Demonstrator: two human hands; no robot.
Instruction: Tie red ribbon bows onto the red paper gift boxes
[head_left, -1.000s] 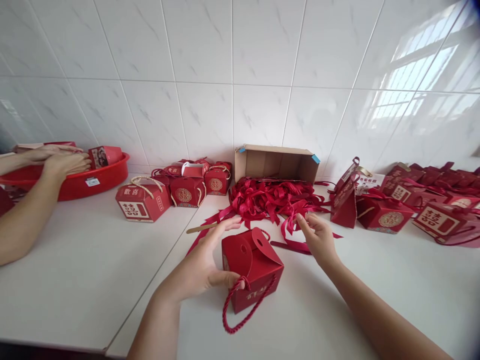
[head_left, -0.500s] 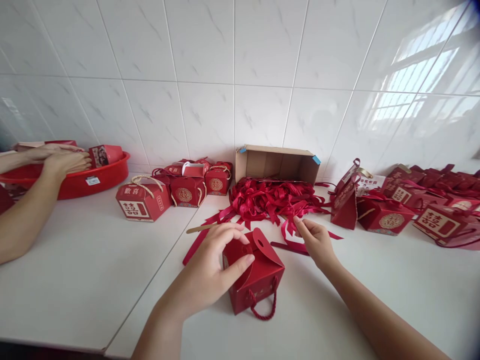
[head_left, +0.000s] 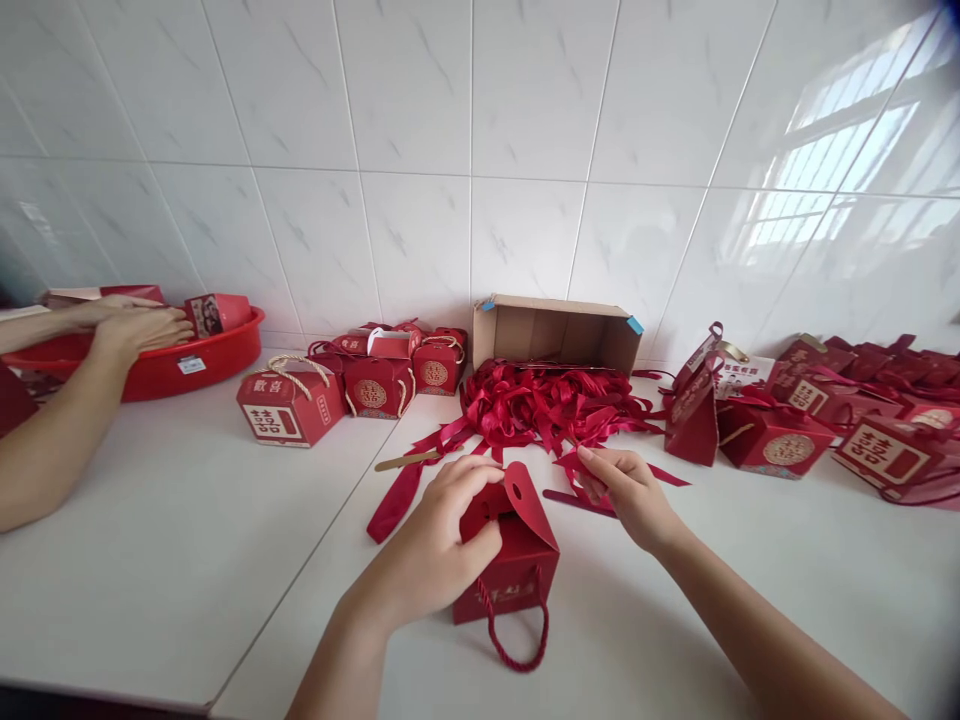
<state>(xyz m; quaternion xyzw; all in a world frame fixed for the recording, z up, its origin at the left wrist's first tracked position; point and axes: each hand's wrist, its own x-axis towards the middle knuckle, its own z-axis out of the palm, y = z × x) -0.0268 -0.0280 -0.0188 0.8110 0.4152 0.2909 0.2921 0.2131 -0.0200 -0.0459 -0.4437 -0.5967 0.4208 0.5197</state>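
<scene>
A small red gift box (head_left: pixel 514 575) stands on the table in front of me, its curved top flap with a hole raised and a twisted rope handle hanging down its near side. My left hand (head_left: pixel 435 545) grips the box's upper left, fingers over the top and thumb at the near edge. To the right of the box, my right hand (head_left: pixel 626 492) is closed in a pinch on the end of a red ribbon (head_left: pixel 568 461). Beyond both hands lies a heap of red ribbons (head_left: pixel 547 400), spilling from an open cardboard carton (head_left: pixel 555 330).
Finished-looking red boxes stand at the left, one with a rope handle (head_left: pixel 289 405), and several more boxes (head_left: pixel 780 435) at the right. A gold strip (head_left: pixel 405 462) lies near my left hand. Another person's hands (head_left: pixel 139 325) work over a red basin (head_left: pixel 225 355).
My left hand has closed down on the box, which has turned a little, and its rope handle hangs nearer. My right hand has drawn the ribbon end slightly closer, fingers curled more tightly.
</scene>
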